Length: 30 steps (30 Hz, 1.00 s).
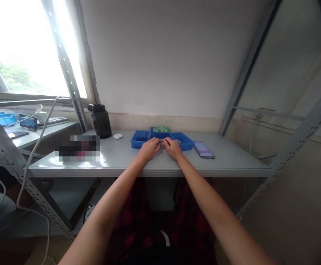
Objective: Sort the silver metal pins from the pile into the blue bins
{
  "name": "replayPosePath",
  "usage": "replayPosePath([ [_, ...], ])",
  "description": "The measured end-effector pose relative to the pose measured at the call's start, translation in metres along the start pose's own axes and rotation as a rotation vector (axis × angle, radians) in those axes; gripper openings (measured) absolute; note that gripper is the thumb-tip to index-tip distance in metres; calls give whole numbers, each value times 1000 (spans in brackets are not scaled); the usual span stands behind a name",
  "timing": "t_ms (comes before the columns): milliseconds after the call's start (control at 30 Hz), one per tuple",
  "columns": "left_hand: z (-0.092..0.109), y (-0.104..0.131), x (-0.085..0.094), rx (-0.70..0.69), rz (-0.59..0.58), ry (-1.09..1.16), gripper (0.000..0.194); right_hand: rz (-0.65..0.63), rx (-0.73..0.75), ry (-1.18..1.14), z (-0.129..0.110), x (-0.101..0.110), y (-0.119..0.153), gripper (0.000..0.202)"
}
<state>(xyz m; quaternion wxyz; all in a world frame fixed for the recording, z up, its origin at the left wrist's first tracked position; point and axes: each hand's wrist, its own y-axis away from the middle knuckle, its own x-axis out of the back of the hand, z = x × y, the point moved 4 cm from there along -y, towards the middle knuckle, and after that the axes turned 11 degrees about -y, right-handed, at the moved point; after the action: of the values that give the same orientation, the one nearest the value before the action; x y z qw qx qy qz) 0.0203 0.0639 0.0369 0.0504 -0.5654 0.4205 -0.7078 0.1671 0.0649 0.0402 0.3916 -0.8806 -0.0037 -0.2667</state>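
Both of my hands meet over a little heap of small silvery metal parts (162,147), which look like screws, at the front of the blue bins. My left hand (149,148) has its fingers curled in on the heap's left side. From the right, my right hand (173,147) closes its bent fingers on the same parts. Exactly which pieces the fingertips grip is too small to tell. A left blue bin (136,144) holds dark small items. Green pieces fill the rear blue bin (151,129), and a right blue bin (187,144) contains thin small parts.
On the grey table (232,154), a pixelated phone (204,150) lies right of the bins. Leftward are a white case (118,136), a dark bottle (102,121) and a blurred object (77,148). A white cable (29,162) hangs by the left metal post (39,195).
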Motion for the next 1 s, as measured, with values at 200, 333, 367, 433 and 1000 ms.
replayPosePath([
  [200, 2, 0, 6, -12, 27, -3, 29, -123, -57, 22, 6, -7, 0, 20],
  [333, 3, 1, 8, -40, 35, 3, 31, -159, -23, 14, 9, -12, 1, 17],
  [367, 3, 1, 7, -41, 33, 3, 31, -158, -19, 14, 10, -12, 1, 16],
  [433, 3, 1, 6, -32, 26, 2, 30, -148, -12, 17, 11, -12, 0, 16],
  [1000, -2, 0, 0, 36, -43, -53, 23, 32, -17, 2, 4, 3, -1, 22],
])
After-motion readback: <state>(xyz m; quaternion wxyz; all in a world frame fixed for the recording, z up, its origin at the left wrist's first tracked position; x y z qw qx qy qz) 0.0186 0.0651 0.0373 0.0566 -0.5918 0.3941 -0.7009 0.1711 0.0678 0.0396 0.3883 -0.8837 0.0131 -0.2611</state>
